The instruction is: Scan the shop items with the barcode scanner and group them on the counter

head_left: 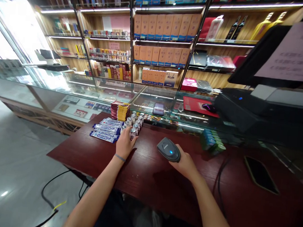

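Observation:
My left hand reaches to the near end of a group of small clear containers with silver lids. Its thumb and fingers are apart, with the nearest container between them; whether they touch it I cannot tell. Left of that hand, several blue-and-white packets lie in a row. Behind them stands a stack of red-and-yellow packs. My right hand is closed round the handle of a dark barcode scanner, held above the table with a blue light on top.
On the dark red table, green-and-blue cylindrical packs and a phone lie to the right, near a black cable. A glass display counter runs behind. The monitor and mouse are at the right.

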Tool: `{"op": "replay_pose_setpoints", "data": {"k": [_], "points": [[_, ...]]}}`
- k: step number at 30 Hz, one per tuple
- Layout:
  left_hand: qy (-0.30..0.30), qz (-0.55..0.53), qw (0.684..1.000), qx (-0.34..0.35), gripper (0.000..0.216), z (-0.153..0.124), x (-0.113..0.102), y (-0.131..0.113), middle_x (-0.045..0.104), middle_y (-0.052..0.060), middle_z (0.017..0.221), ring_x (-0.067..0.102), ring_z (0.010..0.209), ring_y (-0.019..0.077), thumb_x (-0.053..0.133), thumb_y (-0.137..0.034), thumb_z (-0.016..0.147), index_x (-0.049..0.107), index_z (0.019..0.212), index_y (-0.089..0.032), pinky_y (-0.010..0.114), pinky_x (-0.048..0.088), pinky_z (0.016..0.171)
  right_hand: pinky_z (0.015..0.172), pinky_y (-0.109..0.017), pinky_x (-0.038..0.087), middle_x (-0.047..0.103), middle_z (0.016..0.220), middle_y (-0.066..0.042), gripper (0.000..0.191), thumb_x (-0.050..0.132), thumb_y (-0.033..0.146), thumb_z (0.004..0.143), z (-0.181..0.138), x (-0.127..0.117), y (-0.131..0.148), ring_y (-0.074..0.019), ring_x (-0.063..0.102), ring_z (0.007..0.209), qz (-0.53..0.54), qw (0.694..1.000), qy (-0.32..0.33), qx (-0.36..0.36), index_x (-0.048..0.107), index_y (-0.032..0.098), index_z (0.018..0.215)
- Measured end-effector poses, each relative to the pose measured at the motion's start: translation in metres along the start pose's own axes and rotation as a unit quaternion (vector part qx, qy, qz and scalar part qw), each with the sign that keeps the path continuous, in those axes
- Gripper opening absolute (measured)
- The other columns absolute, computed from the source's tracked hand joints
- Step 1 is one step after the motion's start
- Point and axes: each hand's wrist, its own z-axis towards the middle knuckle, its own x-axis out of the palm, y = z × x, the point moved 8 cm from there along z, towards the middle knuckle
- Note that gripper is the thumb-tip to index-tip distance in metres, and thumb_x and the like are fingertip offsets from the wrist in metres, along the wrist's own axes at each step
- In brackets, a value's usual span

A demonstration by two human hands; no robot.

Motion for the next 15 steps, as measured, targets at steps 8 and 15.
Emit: {"op": "replay_pose_setpoints", "data": {"k": [8,15], "points": [[-0.023,-0.054,0.992,0.110,0.042,-0.006,0.019,-0.042,0.061,0.013,0.124,0.055,0.122,0.0302,0.069,-0.032,0.087,0.057,0.126,-0.023,0.050,0.040,0.111,0.078,-0.033,0.055,0.075,0.091,-0.005,0.044,0.068,0.029,0.074,0.002,-0.035,-0.006,-0.0268,0.073,0.090,0.051,0.995,-0.080,0.024,0.056,0.023,0.115],[0.185,-0.247,0.949,0.068,0.040,-0.014,0.133,-0.110,0.060,0.010,0.124,0.058,0.116,0.0262,0.065,-0.026,0.088,0.059,0.128,-0.026,0.046,0.046,0.105,0.056,-0.028,0.054,0.073,0.080,-0.003,0.044,0.069,0.037,0.078,-0.011,-0.090,-0.042,-0.0205,0.069,0.064,0.143,0.952,-0.256,0.085,0.058,0.020,0.118]]}}
